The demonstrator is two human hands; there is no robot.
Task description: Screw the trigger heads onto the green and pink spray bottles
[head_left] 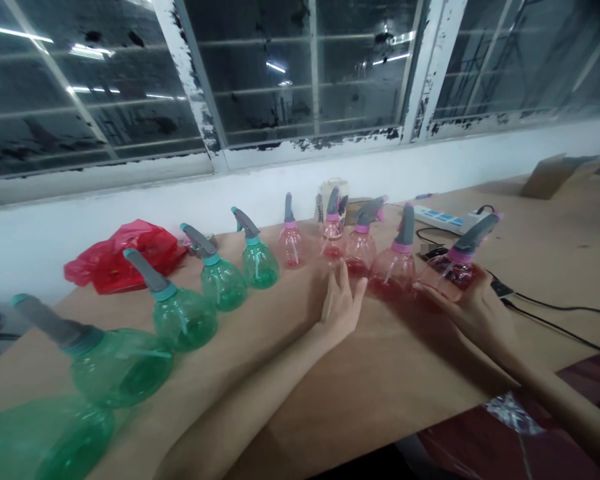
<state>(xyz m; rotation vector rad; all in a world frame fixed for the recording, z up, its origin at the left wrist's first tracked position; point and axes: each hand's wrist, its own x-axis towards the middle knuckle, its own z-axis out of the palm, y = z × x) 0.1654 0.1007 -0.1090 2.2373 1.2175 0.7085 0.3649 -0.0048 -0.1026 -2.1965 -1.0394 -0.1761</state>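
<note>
Several clear pink spray bottles with grey trigger heads stand in a curved row on the table. My right hand [480, 317] is wrapped around the base of the rightmost pink spray bottle [443, 277], its thumb at the front. My left hand [343, 300] is open, fingers stretched up beside the lower part of a middle pink spray bottle [360, 250]; whether they touch it I cannot tell. Another pink bottle [393, 270] stands between my hands. Leftward, several green spray bottles [185, 320] continue the row, the nearest one [45, 433] cut off by the frame. Coloured liquid lies in the bottles.
A red plastic bag [127, 257] lies at the back left of the wooden table [290, 393]. Behind the right end are a white power strip [440, 219] and black cables [555, 305]. A cardboard box [550, 177] sits far right. A windowed wall [260, 177] borders the back.
</note>
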